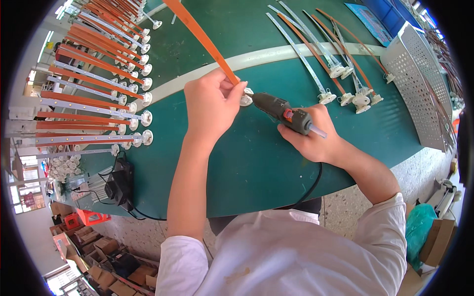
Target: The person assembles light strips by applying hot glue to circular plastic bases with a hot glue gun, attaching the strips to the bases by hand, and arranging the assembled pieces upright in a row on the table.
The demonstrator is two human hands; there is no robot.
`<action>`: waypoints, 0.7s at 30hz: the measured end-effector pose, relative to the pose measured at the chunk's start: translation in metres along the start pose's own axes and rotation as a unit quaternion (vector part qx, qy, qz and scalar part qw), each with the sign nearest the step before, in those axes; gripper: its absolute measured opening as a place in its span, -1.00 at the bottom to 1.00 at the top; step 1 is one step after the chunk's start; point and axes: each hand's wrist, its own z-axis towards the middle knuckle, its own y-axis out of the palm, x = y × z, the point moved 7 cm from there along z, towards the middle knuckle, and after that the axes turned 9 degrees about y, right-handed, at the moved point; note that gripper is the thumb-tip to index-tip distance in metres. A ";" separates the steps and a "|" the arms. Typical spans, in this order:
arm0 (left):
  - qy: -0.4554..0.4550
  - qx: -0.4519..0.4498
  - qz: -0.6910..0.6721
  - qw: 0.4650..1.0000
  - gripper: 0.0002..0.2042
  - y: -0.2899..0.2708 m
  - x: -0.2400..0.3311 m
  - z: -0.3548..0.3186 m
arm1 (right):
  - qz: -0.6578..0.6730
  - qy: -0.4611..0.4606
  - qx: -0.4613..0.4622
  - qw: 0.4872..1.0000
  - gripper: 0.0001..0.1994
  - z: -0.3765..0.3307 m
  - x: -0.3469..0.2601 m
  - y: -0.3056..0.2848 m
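Pinched between the thumb and fingers of my left hand (213,101) is a long orange strip (202,37), which slants up toward the far left. At its lower end sits a round white base (246,97), partly behind my fingertips. My right hand (316,135) grips a dark glue gun (276,106) with a clear glue stick (317,130) poking from its back. The gun's nozzle points left and meets or nearly meets the white base; I cannot tell whether they touch. A black cord (313,185) runs down from beneath my right hand.
Rows of orange and silver strips with white bases (98,101) line the left of the green table (237,167). More strips (321,54) lie far right, beside a grey perforated basket (414,74). Black power adapters (120,182) sit at the left edge. Cardboard boxes (106,246) stand below.
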 end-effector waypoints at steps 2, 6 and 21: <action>0.004 -0.009 0.008 1.000 -0.92 0.000 0.002 0.004 | 0.011 0.020 0.003 1.000 -0.76 0.003 0.002 -0.002; 0.022 -0.015 0.020 0.999 -0.90 0.005 0.004 0.008 | -0.050 0.019 0.002 0.999 -0.79 0.006 -0.002 -0.012; 0.095 -0.046 -0.072 0.992 -0.81 -0.006 0.007 0.001 | 0.059 0.078 -0.113 0.989 -0.64 0.000 0.020 0.002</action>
